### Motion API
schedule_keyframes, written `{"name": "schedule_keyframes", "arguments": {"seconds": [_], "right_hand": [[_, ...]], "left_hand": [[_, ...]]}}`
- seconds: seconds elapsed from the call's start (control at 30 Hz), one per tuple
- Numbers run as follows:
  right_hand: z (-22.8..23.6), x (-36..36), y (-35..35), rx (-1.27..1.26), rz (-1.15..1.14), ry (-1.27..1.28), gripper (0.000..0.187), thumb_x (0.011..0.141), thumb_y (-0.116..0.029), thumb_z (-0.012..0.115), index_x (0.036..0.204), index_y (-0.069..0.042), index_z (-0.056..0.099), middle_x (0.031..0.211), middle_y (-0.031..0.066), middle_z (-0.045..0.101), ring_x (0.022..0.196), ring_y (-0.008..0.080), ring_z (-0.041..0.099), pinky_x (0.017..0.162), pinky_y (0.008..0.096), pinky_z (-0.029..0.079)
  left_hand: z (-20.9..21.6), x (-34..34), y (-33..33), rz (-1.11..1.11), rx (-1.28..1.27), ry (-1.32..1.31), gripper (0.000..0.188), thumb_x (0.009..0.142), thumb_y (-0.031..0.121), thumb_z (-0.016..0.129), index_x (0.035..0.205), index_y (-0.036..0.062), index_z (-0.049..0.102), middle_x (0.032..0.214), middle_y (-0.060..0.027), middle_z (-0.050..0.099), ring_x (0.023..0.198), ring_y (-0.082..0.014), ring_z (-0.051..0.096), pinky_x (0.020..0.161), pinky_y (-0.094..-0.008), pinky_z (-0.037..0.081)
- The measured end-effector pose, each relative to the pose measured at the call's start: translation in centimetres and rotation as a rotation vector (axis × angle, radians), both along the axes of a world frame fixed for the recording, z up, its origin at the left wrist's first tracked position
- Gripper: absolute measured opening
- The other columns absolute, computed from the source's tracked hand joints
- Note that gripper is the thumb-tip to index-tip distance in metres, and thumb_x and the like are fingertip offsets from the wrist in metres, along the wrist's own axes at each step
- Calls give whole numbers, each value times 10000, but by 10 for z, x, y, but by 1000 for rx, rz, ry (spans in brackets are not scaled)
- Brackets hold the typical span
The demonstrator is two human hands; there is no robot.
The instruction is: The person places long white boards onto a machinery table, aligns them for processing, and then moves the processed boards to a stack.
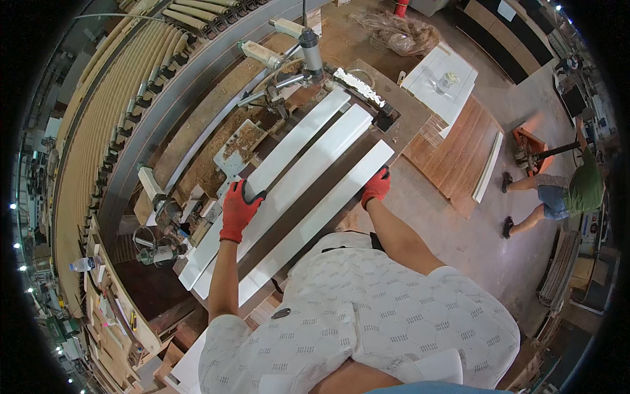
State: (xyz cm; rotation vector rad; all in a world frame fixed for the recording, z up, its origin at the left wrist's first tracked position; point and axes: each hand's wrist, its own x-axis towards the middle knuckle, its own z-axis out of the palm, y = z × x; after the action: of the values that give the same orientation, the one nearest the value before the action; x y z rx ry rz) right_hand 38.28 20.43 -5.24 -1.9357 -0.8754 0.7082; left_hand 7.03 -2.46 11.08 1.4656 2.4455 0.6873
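Note:
Three long white boards lie side by side and slanted on the workbench: a far board (298,136), a middle board (315,157) and a near board (338,190). My left hand (240,210), in a red glove with dark fingertips, is at the far board, thumb over its top and fingers at its far edge; the fingertips are partly hidden. My right hand (376,186), gloved alike, closes on the near long edge of the near board, close to its right end. Its fingers under the board are hidden. A dark gap separates the middle and near boards.
Beyond the boards stand a grey metal cylinder (310,49), a dusty metal plate (240,146) and a clamp fixture (167,210). A roller conveyor (118,79) curves along the left. At right are stacked panels (453,151), an orange pallet jack (530,146) and another person (558,194).

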Motion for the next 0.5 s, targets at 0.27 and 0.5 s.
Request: {"name": "schedule_keyframes", "arguments": {"seconds": [0.27,0.5], "right_hand": [[8,6,-2,10,2,51,419,968,-399,503,1076,-28,664,1026,202,699,935,386,656,818,452,498],[-3,3,1,53,9,38,405,965,-388,527,1112,-41,675,1029,192,710,951,361,673,817,433,509]], "left_hand": [[-66,-49,9,45,-296,324,714,732,452,784,1310,105,550,1360,-124,515,1286,-368,439,1039,-558,341],[-106,-77,35,78,-145,307,739,716,490,779,1318,133,540,1476,-76,432,1375,-318,357,1101,-562,246]]}}
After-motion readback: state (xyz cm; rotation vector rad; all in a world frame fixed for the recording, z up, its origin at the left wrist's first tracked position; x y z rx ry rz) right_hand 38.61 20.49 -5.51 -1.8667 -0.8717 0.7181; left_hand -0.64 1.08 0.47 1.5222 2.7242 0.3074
